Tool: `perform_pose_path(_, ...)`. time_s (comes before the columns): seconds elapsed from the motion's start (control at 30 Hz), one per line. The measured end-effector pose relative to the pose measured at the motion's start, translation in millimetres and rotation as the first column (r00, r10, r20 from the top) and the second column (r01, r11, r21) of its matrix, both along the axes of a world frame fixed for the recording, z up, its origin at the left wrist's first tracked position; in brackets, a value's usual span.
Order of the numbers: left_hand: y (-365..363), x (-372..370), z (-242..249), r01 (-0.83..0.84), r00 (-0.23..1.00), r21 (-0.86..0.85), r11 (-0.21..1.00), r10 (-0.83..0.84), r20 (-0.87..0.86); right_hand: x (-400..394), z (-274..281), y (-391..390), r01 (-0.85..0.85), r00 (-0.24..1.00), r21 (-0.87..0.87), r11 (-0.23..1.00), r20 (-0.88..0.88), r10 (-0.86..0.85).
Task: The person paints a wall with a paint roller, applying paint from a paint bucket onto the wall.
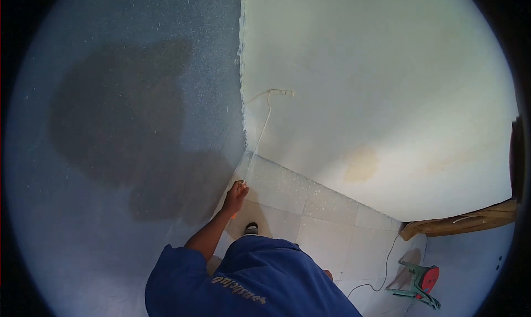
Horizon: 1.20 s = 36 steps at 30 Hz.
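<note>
My left hand is closed around the lower end of a paint roller. A bit of orange, apparently its handle, shows just below the hand. The thin pale rod runs up and slightly right to a narrow roller head, which lies at or close to the white wall, right of the corner. A thin curved line, perhaps the shadow of the rod, trails left from the head. Only a sliver of my right hand or forearm shows beside my blue shirt; its fingers are hidden.
A blue-grey wall bearing my shadow meets the white wall at a rough-edged corner. The tiled floor has pale specks. To the right are a green stool with a red seat, a dark cable and brown material along the wall.
</note>
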<state>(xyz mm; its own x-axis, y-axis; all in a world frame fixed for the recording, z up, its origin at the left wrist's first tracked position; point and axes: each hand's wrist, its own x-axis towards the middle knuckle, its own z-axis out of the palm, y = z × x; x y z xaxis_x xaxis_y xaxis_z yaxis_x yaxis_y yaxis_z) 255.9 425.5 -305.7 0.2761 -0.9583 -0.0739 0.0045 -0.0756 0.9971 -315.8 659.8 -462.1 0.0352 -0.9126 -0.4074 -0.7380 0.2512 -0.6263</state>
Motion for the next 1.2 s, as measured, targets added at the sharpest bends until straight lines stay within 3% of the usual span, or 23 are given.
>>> perform_pose_path(0.03,0,2,3,0.004,0.999,0.018,1.0,-0.005,0.045,9,14,-4,0.004,1.0,0.0,1.0,-0.001,-0.004)
perform_pose_path(0.1,-1,6,2,0.013,0.996,0.038,0.999,-0.016,0.089,24,35,-5,-0.195,0.979,-0.185,0.963,0.016,0.201)
perform_pose_path(0.2,-6,11,0,-0.007,0.997,0.026,1.0,0.005,0.082,-4,-51,19,-0.302,0.95,-0.106,0.947,-0.116,0.29)
perform_pose_path(0.3,-5,15,4,-0.002,0.984,0.056,0.998,-0.008,0.176,1,-52,20,-0.317,0.929,0.004,0.948,-0.199,0.311)
perform_pose_path(0.43,-6,21,-1,-0.02,0.983,-0.012,1.0,0.022,0.182,4,-54,18,-0.301,0.941,-0.006,0.954,-0.166,0.296)
perform_pose_path(0.57,-5,22,6,-0.02,0.986,-0.012,1.0,0.022,0.165,44,24,-7,-0.253,0.952,0.009,0.967,-0.175,0.251)
perform_pose_path(0.63,-6,23,1,-0.014,0.987,-0.032,0.999,0.019,0.157,54,38,-18,-0.203,0.966,0.039,0.978,-0.157,0.207)
perform_pose_path(0.7,-5,25,-2,-0.009,0.989,-0.05,0.999,0.016,0.149,55,40,-25,-0.362,0.852,0.22,0.906,-0.318,0.417)
perform_pose_path(0.73,-3,26,11,-0.016,0.982,-0.038,0.999,0.023,0.189,52,33,-23,-0.363,0.851,0.221,0.905,-0.317,0.418)
perform_pose_path(0.8,-4,31,16,-0.024,0.973,-0.026,0.999,0.029,0.228,42,13,-13,-0.384,0.879,0.058,0.922,-0.284,0.384)
perform_pose_path(0.93,-6,45,21,-0.016,0.961,-0.004,1.0,0.016,0.278,45,34,-19,-0.447,0.804,0.169,0.878,-0.353,0.478)
perform_pose_path(1.0,-14,51,32,-0.013,0.942,-0.008,1.0,0.015,0.335,43,32,-16,-0.455,0.838,0.047,0.889,-0.313,0.446)
perform_pose_path(1.13,-36,53,52,-0.064,0.925,-0.068,0.996,0.085,0.371,46,34,-19,-0.423,0.858,0.034,0.905,-0.307,0.413)
perform_pose_path(1.2,-43,54,60,-0.071,0.922,-0.072,0.995,0.093,0.377,47,36,-27,-0.366,0.908,0.009,0.93,-0.214,0.36)
